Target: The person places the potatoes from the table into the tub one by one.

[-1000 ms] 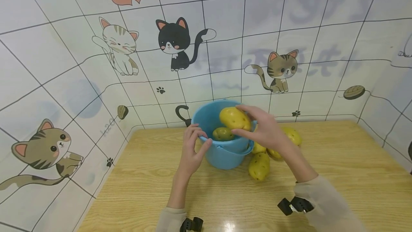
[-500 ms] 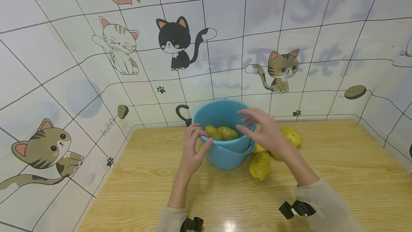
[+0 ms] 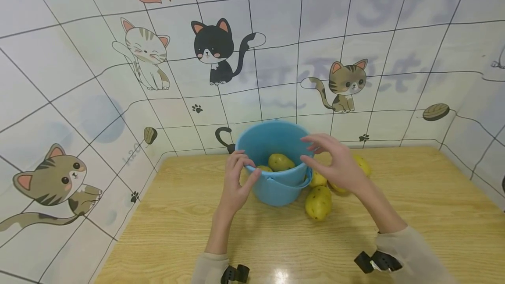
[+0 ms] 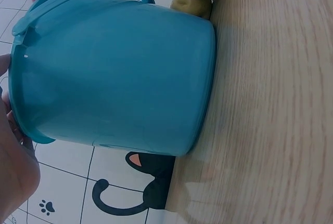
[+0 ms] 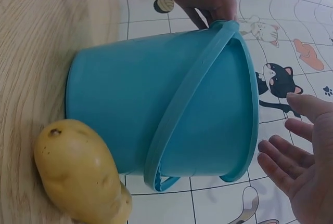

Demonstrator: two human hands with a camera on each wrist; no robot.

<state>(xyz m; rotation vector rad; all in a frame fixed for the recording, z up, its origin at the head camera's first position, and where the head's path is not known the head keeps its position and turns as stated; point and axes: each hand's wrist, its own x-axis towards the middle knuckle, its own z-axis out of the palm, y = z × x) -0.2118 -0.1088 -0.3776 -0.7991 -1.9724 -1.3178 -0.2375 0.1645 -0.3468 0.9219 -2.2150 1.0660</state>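
So, partway there, going by how things lie: at least two yellow potatoes sit low inside the blue bucket, while several others are loose on the table. The bucket stands upright close to the table's back edge, a bit nearer the back left corner than the right one. The loose ones bunch up on the bucket's right — the front potato is the one closest to the table's front edge, and the rear potato is half hidden behind the arm, so an exact count isn't possible.

The person's left hand grips the bucket's left rim. The right hand holds nothing, fingers spread and a little bent, right by the opposite rim; whether it touches is hard to tell.

Compared with a second ago: back then the right hand had a potato over the bucket's mouth. Now that hand has let go and shifted out toward the table's right side — the left hand and bucket look about the same.
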